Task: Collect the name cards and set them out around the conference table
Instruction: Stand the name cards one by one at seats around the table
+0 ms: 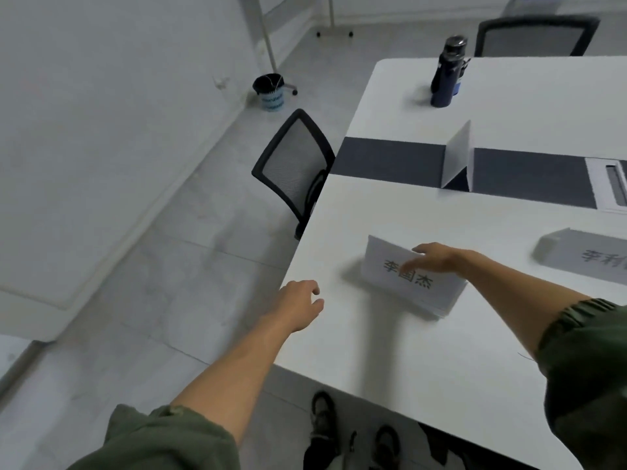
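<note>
Right hand (431,257) is over the top edge of the near name card (412,276), fingers spread and loose; looks like touching or just above the fold, not closed on it. Can't tell for sure if there's contact. Left hand (298,300) hovers at the near-left desk (373,340) edge, fingers half curled, holding nothing.

Card sits on the near-left part of the desk, standing as a tent fold with printed face toward camera. Under or behind it there seems to be a stack of more sheets, edges visible at its near-right corner. Second card (583,257) is to the right, partly cut off by frame. Third card (458,157) stands farther back on the dark centre strip (390,157), seen edge-on.

Handling, my guess: folded paper or thin card stock, very light, bends easily, will crease if squeezed on the faces. Best take it by pinching the top ridge, or lift from both short ends. Slides easily on the smooth desk.

Writing: near card reads 李国杰. Right card starts with 李, rest blurred/cropped. The dark bottle (446,72) at the far end has no readable label.
</note>
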Motion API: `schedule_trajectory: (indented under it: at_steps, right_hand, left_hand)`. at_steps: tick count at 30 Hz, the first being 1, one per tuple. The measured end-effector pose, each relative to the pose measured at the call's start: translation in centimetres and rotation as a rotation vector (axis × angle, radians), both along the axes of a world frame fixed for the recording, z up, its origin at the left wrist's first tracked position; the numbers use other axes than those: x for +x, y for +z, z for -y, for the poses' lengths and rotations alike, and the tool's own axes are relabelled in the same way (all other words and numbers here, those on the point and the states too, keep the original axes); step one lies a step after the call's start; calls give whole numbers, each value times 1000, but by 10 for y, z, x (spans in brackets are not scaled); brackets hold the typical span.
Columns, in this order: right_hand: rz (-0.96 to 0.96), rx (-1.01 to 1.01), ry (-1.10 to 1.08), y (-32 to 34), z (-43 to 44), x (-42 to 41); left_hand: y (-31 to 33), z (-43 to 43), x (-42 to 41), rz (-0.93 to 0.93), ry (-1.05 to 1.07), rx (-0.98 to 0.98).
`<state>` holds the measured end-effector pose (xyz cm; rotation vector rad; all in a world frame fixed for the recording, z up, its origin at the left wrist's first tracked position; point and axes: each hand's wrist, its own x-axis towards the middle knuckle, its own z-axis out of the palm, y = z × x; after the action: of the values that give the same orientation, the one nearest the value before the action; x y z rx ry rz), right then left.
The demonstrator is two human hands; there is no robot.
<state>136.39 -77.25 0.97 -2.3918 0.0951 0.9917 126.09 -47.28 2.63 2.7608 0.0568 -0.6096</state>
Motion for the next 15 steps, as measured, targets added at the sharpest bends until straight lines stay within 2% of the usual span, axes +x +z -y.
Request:
schedule_trajectory:
  at_steps: [4,9,12,15]
  right_hand:
    - [-108,3,17,-1,5,10]
    - [-171,-19,-75,-16,5,10]
    - [-140,-12,-188,-22,3,3]
    - [-151,91,-351,-12,9,-7]
  left_hand:
    - [-10,-3,33,-24,-42,0]
    - [-21,-18,82,-62,-125,-17]
    - [-21,-19,120,-72,-178,-28]
    - [-16,-5,159,-45,-245,-67]
